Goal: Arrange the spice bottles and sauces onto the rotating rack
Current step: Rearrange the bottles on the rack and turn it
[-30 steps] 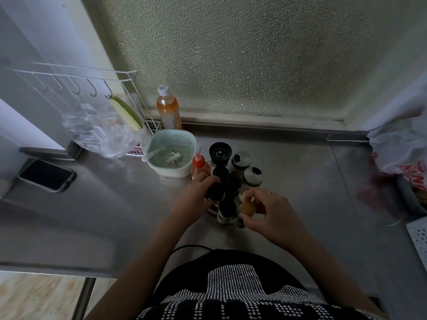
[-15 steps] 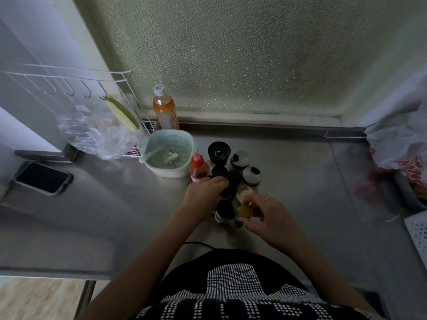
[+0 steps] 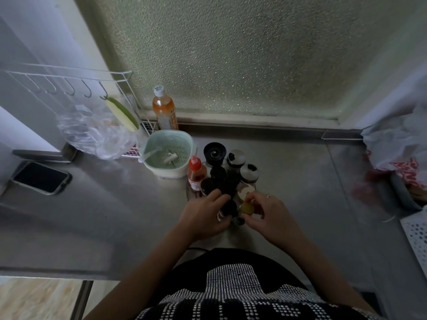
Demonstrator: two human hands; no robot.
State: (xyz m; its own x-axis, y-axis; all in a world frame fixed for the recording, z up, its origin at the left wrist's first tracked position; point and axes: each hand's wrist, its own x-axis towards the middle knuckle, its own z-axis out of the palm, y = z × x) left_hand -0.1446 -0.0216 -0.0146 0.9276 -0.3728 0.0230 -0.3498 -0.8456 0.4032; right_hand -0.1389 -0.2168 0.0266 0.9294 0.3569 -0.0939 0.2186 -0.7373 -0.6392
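Note:
A round clear rotating rack [image 3: 190, 192] stands in the middle of the steel counter, crowded with bottles. On it are a red-capped sauce bottle [image 3: 196, 174], a black grinder [image 3: 214, 152], two shakers with silver-and-black tops [image 3: 248, 173] and several black-lidded jars [image 3: 218, 173]. My left hand [image 3: 203, 215] is wrapped around a black-lidded jar [image 3: 230, 207] at the rack's near side. My right hand [image 3: 269, 214] pinches a small yellow-capped bottle [image 3: 246, 208] beside that jar. The rack's near rim is hidden by both hands.
A pale green strainer bowl [image 3: 167, 153] sits left of the rack, with an orange drink bottle [image 3: 164, 109] behind it. A phone [image 3: 41, 177] and crumpled clear plastic [image 3: 97, 132] lie further left. A white bag [image 3: 399, 146] sits at the right edge.
My left hand has slid from the rack's left side down to a near jar. My right hand with the yellow-capped bottle has stayed at the rack's near edge. The camera has shifted slightly.

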